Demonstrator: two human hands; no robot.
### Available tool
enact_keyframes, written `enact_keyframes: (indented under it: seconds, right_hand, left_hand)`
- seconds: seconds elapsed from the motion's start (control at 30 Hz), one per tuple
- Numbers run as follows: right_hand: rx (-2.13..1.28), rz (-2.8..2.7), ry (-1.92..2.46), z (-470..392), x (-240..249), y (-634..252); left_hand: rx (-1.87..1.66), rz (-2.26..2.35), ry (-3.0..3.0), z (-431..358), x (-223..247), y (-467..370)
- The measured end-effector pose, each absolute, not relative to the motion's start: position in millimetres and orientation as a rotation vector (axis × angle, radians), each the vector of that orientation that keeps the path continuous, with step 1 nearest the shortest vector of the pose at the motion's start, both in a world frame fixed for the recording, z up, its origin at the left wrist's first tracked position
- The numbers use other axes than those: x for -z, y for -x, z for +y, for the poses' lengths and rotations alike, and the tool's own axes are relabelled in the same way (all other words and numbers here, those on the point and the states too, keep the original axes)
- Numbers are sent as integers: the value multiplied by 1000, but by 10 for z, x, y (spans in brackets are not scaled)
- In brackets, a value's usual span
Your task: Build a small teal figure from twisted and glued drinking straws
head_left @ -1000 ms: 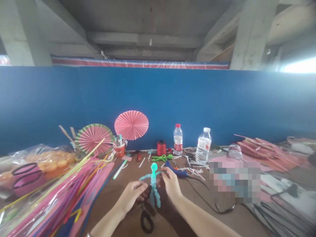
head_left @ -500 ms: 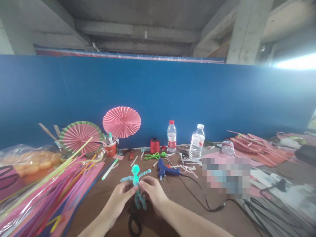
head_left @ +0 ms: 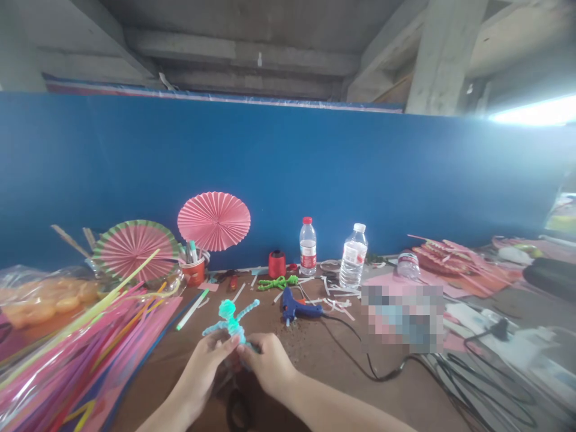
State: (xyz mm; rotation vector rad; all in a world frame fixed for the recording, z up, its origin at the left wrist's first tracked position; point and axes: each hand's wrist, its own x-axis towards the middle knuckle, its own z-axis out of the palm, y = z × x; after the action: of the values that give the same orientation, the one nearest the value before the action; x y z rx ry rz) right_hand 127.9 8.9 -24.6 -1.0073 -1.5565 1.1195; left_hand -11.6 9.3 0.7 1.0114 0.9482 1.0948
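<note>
Between my two hands is a turquoise pipe-cleaner figure (head_left: pixel 233 323) with a round head and two outstretched arms, tilted to the left. My left hand (head_left: pixel 215 354) pinches its body from the left, thumb near the middle. From the right, my right hand (head_left: pixel 265 358) is closed on its lower part, and the legs are mostly hidden behind the fingers. Beyond my hands lie a blue glue gun (head_left: pixel 299 307) and a green pipe-cleaner figure (head_left: pixel 278 282). Below my hands, a dark loop (head_left: pixel 237 411) shows on the brown table (head_left: pixel 274 414).
Wrapped colourful pipe cleaners (head_left: pixel 103 336) fill the left. Pink paper fans (head_left: pixel 214 221), a marker cup (head_left: pixel 194 273), a red spool (head_left: pixel 277 264) and two bottles (head_left: pixel 353 258) stand along the blue partition (head_left: pixel 288 162). Black cables (head_left: pixel 387 378) and paper scraps lie on the right.
The figure has tipped leftward, and its legs have gone from view behind my hands. My right hand has shifted left. The whole view has turned slightly to the right.
</note>
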Motion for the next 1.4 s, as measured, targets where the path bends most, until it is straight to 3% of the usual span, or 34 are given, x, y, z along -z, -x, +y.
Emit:
enact_keyframes:
  seconds: [0.67,0.97,1.2,1.4]
  right_hand:
    - [-1973,-937,696,186,331,-1086]
    - [-1622,-1316,958,98,327,-1127]
    - [-952,-1580,1229,64,160,-1255]
    - [-996,-1517,1219,62,173,-1251]
  left_hand:
    - [-1082,1055,-980,68,2,-57]
    - [-1072,1166,-867,62,-81,-45]
    - [-1137,1227,-808,217,-75,69]
    - [-1094,1204,-831,196,-99,74]
